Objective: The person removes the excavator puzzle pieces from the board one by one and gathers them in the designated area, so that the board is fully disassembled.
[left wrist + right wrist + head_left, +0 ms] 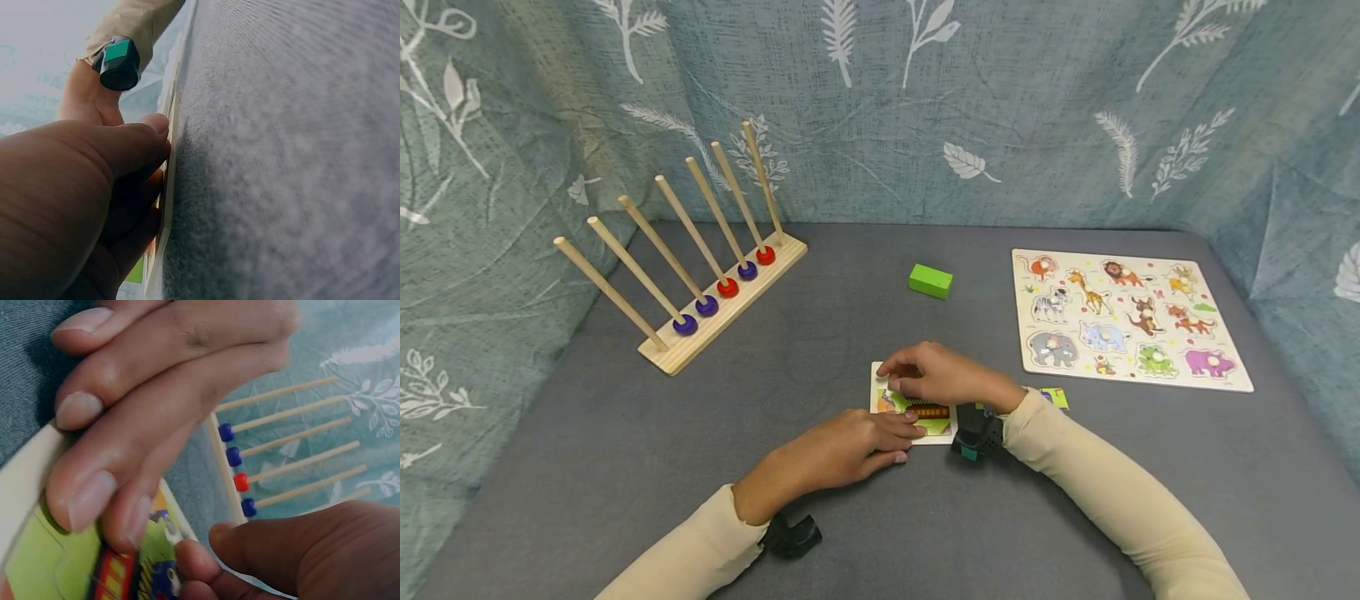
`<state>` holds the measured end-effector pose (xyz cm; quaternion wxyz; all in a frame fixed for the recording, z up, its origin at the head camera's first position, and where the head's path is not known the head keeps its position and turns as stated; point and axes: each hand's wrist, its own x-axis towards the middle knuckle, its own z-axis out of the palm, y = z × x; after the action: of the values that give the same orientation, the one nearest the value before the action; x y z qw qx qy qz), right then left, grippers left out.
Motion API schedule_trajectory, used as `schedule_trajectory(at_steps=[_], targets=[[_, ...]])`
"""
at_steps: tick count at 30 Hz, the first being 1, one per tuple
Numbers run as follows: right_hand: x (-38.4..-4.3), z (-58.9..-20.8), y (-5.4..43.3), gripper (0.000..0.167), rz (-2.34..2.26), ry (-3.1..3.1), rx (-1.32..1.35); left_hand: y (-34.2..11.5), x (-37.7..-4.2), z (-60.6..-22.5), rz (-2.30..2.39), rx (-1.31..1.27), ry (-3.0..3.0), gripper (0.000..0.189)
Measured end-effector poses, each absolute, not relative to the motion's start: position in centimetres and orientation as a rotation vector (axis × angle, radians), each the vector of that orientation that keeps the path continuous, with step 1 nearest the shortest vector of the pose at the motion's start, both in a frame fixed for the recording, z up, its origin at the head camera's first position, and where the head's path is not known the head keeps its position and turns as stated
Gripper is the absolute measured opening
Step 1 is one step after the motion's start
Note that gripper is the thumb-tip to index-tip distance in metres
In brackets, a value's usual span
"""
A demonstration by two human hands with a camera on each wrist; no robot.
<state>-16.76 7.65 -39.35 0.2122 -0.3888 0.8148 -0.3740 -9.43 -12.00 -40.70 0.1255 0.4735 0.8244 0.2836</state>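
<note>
A small jigsaw board (936, 429) with a pale frame and a green, orange and red picture lies in front of me. My left hand (857, 446) rests on its lower left part, fingers fairly straight. In the left wrist view the left thumb (153, 125) lies along the board's edge. From the right, my right hand (936, 375) arches over the board's upper part with bent fingers. The right wrist view has its thumb (234, 534) apart from a fingertip (194, 559) that touches the picture. The right hand and wrist cover part of the board.
A yellow-green puzzle piece (1055, 398) lies beside the right sleeve. A green block (930, 282) sits beyond the hands. At left stands a wooden peg rack (730, 308) with red and blue beads; at right lies an animal peg puzzle (1131, 321). Patterned cloth (880, 125) hangs behind.
</note>
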Motion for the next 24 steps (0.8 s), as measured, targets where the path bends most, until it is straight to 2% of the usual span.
schedule_trajectory(at_steps=[8, 24], targets=[[-16.72, -39.81, 7.33, 0.02, -1.061, 2.278, -1.027, -12.06, -9.32, -40.54, 0.793, 1.37, 2.401, 0.033], [-16.68, -39.56, 7.38, 0.016, -1.071, 2.213, -1.137, -12.08, -9.29, -40.68, 0.812, 1.403, 2.411, 0.031]])
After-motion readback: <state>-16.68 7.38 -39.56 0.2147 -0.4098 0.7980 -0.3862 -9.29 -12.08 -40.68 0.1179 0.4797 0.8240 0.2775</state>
